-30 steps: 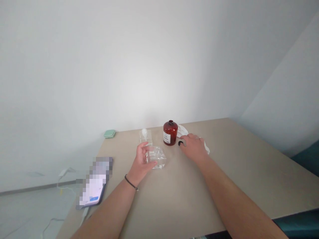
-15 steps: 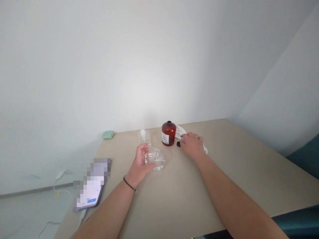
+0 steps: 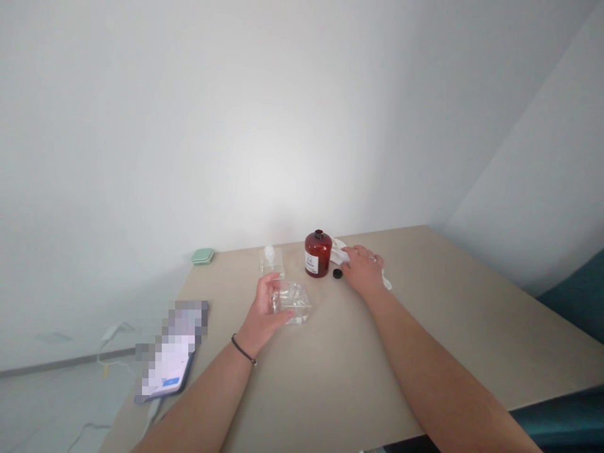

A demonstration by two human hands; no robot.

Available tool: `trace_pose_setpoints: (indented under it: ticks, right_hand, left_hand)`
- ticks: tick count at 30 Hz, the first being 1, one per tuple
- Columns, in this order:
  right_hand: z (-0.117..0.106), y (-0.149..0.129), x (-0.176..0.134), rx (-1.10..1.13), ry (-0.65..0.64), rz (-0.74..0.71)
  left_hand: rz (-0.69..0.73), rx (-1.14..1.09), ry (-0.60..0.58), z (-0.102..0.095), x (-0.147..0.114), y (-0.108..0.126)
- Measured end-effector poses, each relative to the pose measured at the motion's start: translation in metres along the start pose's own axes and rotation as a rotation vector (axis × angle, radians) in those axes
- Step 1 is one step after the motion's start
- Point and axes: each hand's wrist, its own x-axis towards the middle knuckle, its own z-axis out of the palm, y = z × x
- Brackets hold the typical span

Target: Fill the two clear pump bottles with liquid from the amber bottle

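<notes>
My left hand (image 3: 264, 311) is wrapped round the side of a clear, boxy glass container (image 3: 297, 302), thumb in front and fingers behind; the container is over the table's middle. On the right, my right hand (image 3: 363, 270) presses its bent fingers onto a crumpled white cloth or tissue (image 3: 338, 253), which shows on both sides of the hand. Left of that hand lies a small black cap (image 3: 337, 274). Close by stands an uncapped, dark red-brown bottle (image 3: 318, 255) with a white label. Behind the container is a second clear square bottle (image 3: 271, 263) with a white rounded top.
A phone (image 3: 174, 352) with a lit, blurred screen and a cable lies at the table's left edge. A small green case (image 3: 202, 256) sits at the back left corner. The beige table (image 3: 321, 390) meets a pale wall (image 3: 264, 126) behind.
My right hand's fingers have bunched a little more on the white cloth or tissue. My left hand keeps its hold on the glass container. The view has shifted slightly.
</notes>
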Motion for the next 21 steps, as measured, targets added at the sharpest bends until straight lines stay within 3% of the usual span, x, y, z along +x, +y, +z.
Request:
trace_pose_setpoints:
  ticks: [6, 13, 19, 21]
  right_hand:
    - [-0.003, 0.002, 0.004, -0.065, -0.017, 0.192]
    - [-0.006, 0.004, 0.005, -0.032, -0.063, 0.195]
    - [-0.025, 0.013, 0.001, 0.095, 0.12, 0.267]
    - [-0.033, 0.019, -0.002, 0.23, 0.213, 0.311]
  left_hand:
    - [0.0, -0.006, 0.011, 0.0, 0.0, 0.001]
    - [0.008, 0.01, 0.014, 0.0, 0.0, -0.001]
    - [-0.008, 0.022, 0.006, 0.0, 0.0, 0.0]
    - [-0.017, 0.023, -0.001, 0.0, 0.0, 0.0]
